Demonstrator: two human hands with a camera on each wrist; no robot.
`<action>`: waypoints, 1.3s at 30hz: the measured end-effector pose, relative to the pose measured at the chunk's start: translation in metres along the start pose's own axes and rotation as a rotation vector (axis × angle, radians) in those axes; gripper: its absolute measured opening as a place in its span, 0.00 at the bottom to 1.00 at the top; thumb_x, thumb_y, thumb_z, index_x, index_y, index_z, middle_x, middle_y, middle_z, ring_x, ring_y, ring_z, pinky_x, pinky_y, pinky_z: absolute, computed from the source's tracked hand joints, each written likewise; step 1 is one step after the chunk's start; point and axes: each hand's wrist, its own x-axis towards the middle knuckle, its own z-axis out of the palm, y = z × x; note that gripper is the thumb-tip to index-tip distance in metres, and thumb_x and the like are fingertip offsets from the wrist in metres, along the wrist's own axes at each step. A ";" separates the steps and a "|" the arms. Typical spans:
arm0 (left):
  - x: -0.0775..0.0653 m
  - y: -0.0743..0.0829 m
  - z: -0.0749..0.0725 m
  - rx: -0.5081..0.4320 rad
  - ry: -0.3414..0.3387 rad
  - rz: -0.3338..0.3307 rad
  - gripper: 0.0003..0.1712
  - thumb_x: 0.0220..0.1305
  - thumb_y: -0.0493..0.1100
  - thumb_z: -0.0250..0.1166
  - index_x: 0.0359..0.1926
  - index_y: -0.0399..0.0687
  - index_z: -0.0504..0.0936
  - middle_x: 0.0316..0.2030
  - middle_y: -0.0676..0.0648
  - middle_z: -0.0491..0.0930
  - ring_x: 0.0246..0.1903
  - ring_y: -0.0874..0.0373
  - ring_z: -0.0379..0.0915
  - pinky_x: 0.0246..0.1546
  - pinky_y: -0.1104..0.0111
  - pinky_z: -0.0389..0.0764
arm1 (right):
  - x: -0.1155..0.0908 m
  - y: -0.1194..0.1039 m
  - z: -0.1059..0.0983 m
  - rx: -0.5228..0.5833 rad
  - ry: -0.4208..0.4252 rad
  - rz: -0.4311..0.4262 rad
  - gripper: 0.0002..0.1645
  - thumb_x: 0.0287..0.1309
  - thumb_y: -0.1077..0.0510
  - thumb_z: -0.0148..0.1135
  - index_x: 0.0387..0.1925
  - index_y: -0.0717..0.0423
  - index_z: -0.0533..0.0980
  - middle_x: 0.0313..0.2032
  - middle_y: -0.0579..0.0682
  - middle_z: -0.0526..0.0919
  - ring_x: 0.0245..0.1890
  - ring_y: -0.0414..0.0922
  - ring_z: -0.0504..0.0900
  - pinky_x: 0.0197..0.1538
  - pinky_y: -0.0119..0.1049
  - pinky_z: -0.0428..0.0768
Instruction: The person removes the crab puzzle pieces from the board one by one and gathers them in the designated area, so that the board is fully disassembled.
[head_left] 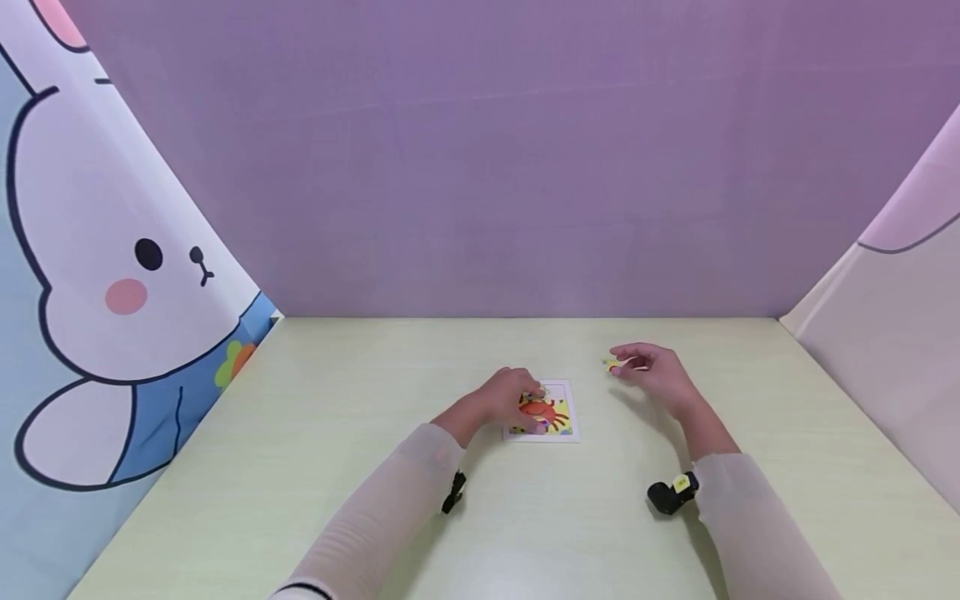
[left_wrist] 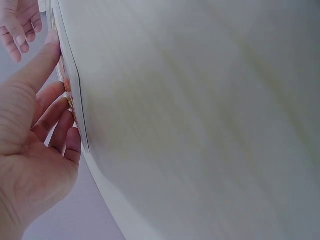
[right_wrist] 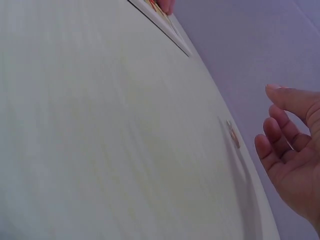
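Observation:
A small square crab picture puzzle [head_left: 558,415] with a white frame lies on the table. My left hand [head_left: 512,398] rests on its left part, covering some of the picture. In the left wrist view, the thumb and fingertips of the left hand [left_wrist: 42,120] touch the face of the puzzle [left_wrist: 75,95]. To the right, a small yellow and red piece [head_left: 611,364] lies on the table near the fingers of my right hand [head_left: 660,375]. The right wrist view shows that right hand [right_wrist: 295,150] held above the table, apart from the piece [right_wrist: 234,136], with nothing in its fingers.
The pale table [head_left: 360,375] ends at a purple backdrop [head_left: 480,167]. A cloth printed with a rabbit [head_left: 127,250] hangs on the left, and a pale pink one [head_left: 900,292] on the right. Black wrist cameras [head_left: 667,496] hang below the sleeves.

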 end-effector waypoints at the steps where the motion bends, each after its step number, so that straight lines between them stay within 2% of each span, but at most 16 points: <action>1: 0.000 0.000 0.000 0.003 -0.001 0.000 0.33 0.53 0.55 0.75 0.60 0.51 0.80 0.60 0.51 0.73 0.59 0.54 0.65 0.60 0.66 0.66 | -0.001 -0.002 0.002 0.003 -0.004 -0.002 0.23 0.58 0.64 0.68 0.55 0.64 0.77 0.50 0.62 0.80 0.43 0.48 0.78 0.40 0.27 0.77; 5: 0.000 0.001 -0.001 0.013 -0.001 -0.008 0.33 0.54 0.55 0.74 0.60 0.52 0.80 0.60 0.51 0.73 0.59 0.55 0.64 0.60 0.67 0.66 | -0.004 -0.008 0.008 0.032 -0.025 -0.020 0.21 0.57 0.66 0.68 0.53 0.67 0.78 0.49 0.64 0.80 0.41 0.45 0.79 0.40 0.28 0.78; 13: 0.001 0.001 0.000 0.019 -0.009 -0.013 0.34 0.54 0.56 0.74 0.61 0.53 0.79 0.61 0.52 0.72 0.60 0.55 0.63 0.61 0.67 0.65 | -0.009 -0.017 0.017 0.032 -0.061 -0.024 0.22 0.56 0.66 0.68 0.53 0.67 0.78 0.46 0.65 0.80 0.41 0.49 0.78 0.40 0.29 0.78; 23: 0.002 0.001 0.000 0.024 -0.011 -0.009 0.33 0.54 0.56 0.74 0.60 0.52 0.80 0.60 0.51 0.73 0.59 0.55 0.64 0.61 0.66 0.65 | -0.014 -0.025 0.026 0.013 -0.139 -0.065 0.21 0.58 0.65 0.67 0.54 0.66 0.78 0.51 0.64 0.80 0.48 0.53 0.78 0.47 0.30 0.77; 30: 0.003 0.001 0.000 0.028 -0.006 -0.005 0.33 0.53 0.56 0.74 0.59 0.51 0.81 0.59 0.51 0.74 0.57 0.55 0.65 0.59 0.67 0.66 | -0.015 -0.031 0.032 0.005 -0.220 -0.057 0.21 0.59 0.63 0.67 0.54 0.64 0.78 0.53 0.62 0.78 0.51 0.55 0.78 0.52 0.40 0.77; 34: 0.003 0.001 0.000 0.022 -0.004 -0.003 0.32 0.53 0.56 0.75 0.58 0.50 0.82 0.58 0.50 0.75 0.56 0.55 0.66 0.59 0.67 0.67 | -0.014 -0.034 0.037 0.002 -0.266 -0.059 0.20 0.58 0.65 0.67 0.53 0.63 0.79 0.52 0.60 0.78 0.49 0.54 0.77 0.50 0.43 0.77; 39: 0.004 0.000 0.001 0.010 -0.002 -0.004 0.32 0.53 0.55 0.75 0.58 0.50 0.82 0.58 0.50 0.75 0.56 0.55 0.67 0.58 0.66 0.68 | -0.013 -0.036 0.045 -0.025 -0.315 -0.054 0.18 0.57 0.66 0.67 0.51 0.61 0.81 0.46 0.57 0.80 0.44 0.50 0.77 0.46 0.40 0.77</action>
